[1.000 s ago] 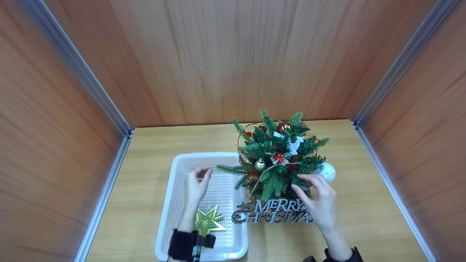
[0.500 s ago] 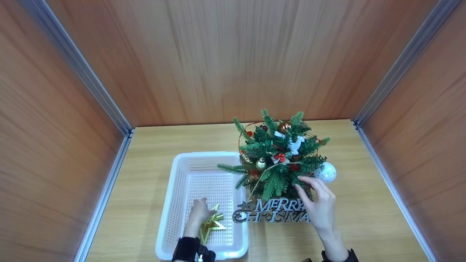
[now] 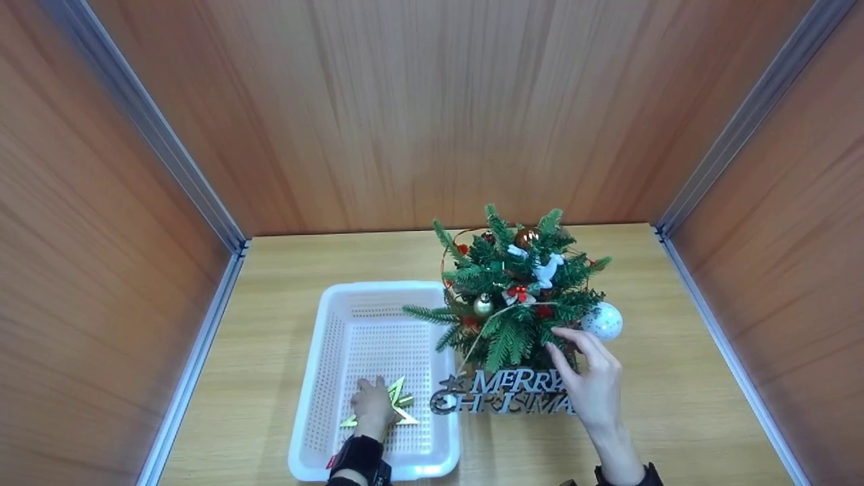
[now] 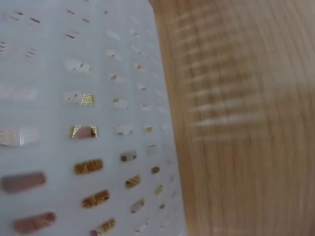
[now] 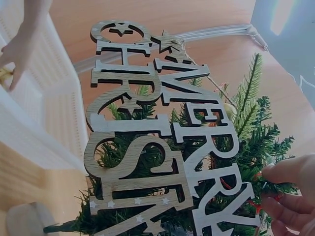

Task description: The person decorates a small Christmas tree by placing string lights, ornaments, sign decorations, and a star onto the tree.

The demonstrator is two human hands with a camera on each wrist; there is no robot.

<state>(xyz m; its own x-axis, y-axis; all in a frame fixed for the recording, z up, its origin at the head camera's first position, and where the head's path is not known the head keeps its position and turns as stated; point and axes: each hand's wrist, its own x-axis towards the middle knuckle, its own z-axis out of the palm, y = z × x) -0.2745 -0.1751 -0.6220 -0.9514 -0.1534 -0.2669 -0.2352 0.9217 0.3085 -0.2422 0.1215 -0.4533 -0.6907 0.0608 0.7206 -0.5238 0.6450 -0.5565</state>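
Observation:
My left hand (image 3: 372,405) is down in the white basket (image 3: 307,378), over a gold star ornament (image 3: 406,420) whose points show around the hand. Through the basket wall in the left wrist view, bits of gold and finger show, but not the grip itself. My right hand (image 3: 594,381) is at the lower right of a small decorated Christmas tree (image 3: 511,337), thumb and fingers curved with a gap between them. Branch tips lie by those fingers in the right wrist view. A wooden "Merry Christmas" sign (image 5: 128,108) hangs on a cord at the tree's front.
On the tree are a white speckled ball (image 3: 603,320), a white animal ornament (image 3: 548,270), a brown ball (image 3: 526,236) and a red-berried bow (image 3: 518,294). Wooden panels (image 3: 432,121) stand behind and at both sides. One branch reaches over the basket's right rim.
My left hand has come down and toward me inside the basket, onto the gold star, which now lies at a different angle. My right hand has stayed almost still by the tree.

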